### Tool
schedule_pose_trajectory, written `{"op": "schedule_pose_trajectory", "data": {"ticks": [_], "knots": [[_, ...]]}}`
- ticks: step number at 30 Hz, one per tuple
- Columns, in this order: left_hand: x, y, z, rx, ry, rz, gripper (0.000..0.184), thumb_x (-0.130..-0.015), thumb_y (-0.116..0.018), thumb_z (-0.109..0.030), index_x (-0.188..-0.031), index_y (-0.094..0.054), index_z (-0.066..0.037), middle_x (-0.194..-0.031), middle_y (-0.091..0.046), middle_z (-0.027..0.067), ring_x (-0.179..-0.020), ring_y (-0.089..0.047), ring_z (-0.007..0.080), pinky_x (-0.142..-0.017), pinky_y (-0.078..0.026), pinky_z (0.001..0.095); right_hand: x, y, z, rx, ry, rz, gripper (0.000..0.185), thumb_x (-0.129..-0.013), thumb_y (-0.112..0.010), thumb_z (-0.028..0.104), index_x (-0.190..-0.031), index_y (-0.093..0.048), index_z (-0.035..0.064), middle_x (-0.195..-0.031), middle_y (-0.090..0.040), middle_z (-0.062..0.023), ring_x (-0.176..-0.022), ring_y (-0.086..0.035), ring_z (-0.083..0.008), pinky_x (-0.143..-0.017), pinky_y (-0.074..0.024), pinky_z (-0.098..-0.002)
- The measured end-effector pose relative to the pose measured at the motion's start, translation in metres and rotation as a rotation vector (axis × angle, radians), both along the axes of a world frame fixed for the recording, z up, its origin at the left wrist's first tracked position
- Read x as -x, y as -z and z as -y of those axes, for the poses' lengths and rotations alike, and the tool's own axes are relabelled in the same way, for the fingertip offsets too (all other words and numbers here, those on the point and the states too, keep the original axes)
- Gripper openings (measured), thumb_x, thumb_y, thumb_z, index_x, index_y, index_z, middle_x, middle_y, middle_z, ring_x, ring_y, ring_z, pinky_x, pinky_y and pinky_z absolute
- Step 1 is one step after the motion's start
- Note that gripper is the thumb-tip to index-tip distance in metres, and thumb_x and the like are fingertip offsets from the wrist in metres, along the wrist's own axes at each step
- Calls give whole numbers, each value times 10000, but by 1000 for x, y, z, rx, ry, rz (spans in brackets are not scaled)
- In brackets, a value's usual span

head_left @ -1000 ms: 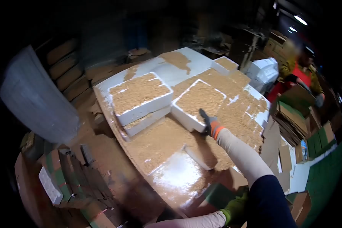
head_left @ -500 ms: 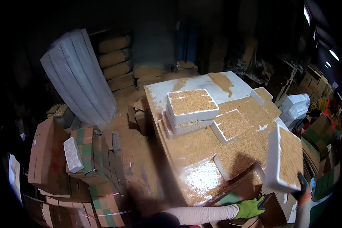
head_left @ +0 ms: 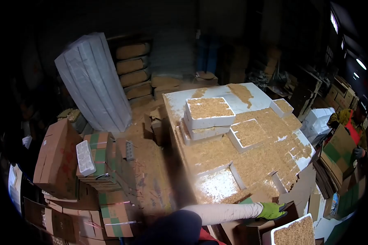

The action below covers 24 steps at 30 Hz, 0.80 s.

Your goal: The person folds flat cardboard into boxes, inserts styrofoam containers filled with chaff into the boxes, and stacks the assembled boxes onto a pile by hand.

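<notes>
My left hand (head_left: 270, 211), in a green glove, lies on the raised flap of an open cardboard box (head_left: 249, 230) at the bottom, its fingers pointing right. A white foam tray full of sawdust (head_left: 293, 232) is at the lower right edge beside that box. My right hand is not visible. On the table (head_left: 180, 98), strewn with sawdust, stand stacked white foam trays (head_left: 210, 116), another filled tray (head_left: 249, 132) to their right and a small one (head_left: 282, 107) at the far corner.
At the right a person in a red apron (head_left: 353, 126) handles a cardboard box (head_left: 337, 147). Flattened cartons (head_left: 96, 163) and a large box (head_left: 55, 159) stand at the left. Behind them are tall wrapped white stacks (head_left: 94, 81) and piled sacks (head_left: 131, 65).
The filled tray that my right hand carried off the table has moved down to the bottom edge. My right hand has left the view; my left stays by the box.
</notes>
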<state>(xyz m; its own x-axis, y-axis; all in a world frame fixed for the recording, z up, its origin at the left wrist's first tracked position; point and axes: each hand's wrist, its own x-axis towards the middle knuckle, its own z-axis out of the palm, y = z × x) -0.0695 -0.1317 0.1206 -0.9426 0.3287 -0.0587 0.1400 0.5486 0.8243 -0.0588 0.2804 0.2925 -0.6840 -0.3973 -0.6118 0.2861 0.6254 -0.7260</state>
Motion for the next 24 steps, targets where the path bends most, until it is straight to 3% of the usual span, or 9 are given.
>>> {"op": "schedule_pose_trajectory", "data": {"ticks": [3,6,8,12,13,16,18,21,24], "knots": [[2,12,-2,57,113,-224,547,-992,-421,-409,-1356,-433,-2,-1122,-631,285,-952,-642,422,-809,-500,479,24,12,14,-62,-125,-37,839,-761,-807,114,-1481,-388,17,-1379,-554,-77,-1290,-486,-195,-1040,-420,-322],[3,18,-16,-60,95,-170,466,-1001,-384,-388,-1255,-531,-26,-1097,-645,263,-938,-636,446,-784,-488,522,30,-5,68,-840,-451,-110,832,-754,-802,54,-1472,-387,0,-1417,-513,-123,-1330,-454,-232,-1097,-389,-341],[8,20,-10,-119,95,-143,468,-1002,-379,-395,-1234,-546,-25,-1083,-650,264,-939,-633,452,-792,-486,526,36,24,51,-412,-292,-134,806,-830,-709,542,-1460,-456,109,-1388,-538,-226,-1308,-492,-322,-1121,-355,-383],[-17,-16,13,-135,2,2,469,-1008,-382,-441,-1181,-564,-45,-1012,-655,240,-828,-616,403,-739,-465,504,8,8,131,-983,-526,-251,633,-931,-609,459,-1424,-482,83,-1361,-555,-225,-1221,-545,-382,-1045,-431,-435],[-11,-8,6,-156,11,-46,468,-1007,-390,-457,-1164,-580,-59,-976,-661,227,-806,-627,384,-734,-476,492,42,63,95,-541,-305,25,694,-851,-739,417,-1371,-504,21,-1220,-636,-169,-1068,-620,-271,-953,-486,-430],[-18,16,-1,-228,-27,-125,468,-1001,-414,-502,-1112,-629,-101,-869,-680,188,-741,-661,329,-720,-509,454,52,104,93,-347,-509,-204,724,-783,-778,424,-1344,-539,33,-1213,-644,-189,-1118,-592,-284,-957,-477,-411],[-20,18,1,360,175,-570,307,-1003,-475,-264,-1201,-610,-72,-918,-688,181,-655,-660,329,-626,-529,446,47,140,64,-353,-595,-498,698,-816,-732,457,-1360,-527,72,-1149,-657,-183,-1020,-635,-336,-886,-505,-407],[-14,7,0,-89,60,-182,409,-1015,-457,-293,-1332,-508,-41,-933,-659,258,-812,-646,432,-742,-509,488,15,129,93,-714,-665,-837,337,-869,-647,361,-1045,-593,78,-1005,-637,-118,-908,-634,-296,-771,-488,-425],[-22,11,2,-17,29,-219,468,-1014,-466,-355,-1353,-487,-34,-940,-657,267,-854,-632,449,-763,-494,500,-19,146,114,-1138,-668,-983,437,-866,-632,335,-1216,-588,76,-975,-616,-101,-915,-600,-292,-760,-481,-399]]}}
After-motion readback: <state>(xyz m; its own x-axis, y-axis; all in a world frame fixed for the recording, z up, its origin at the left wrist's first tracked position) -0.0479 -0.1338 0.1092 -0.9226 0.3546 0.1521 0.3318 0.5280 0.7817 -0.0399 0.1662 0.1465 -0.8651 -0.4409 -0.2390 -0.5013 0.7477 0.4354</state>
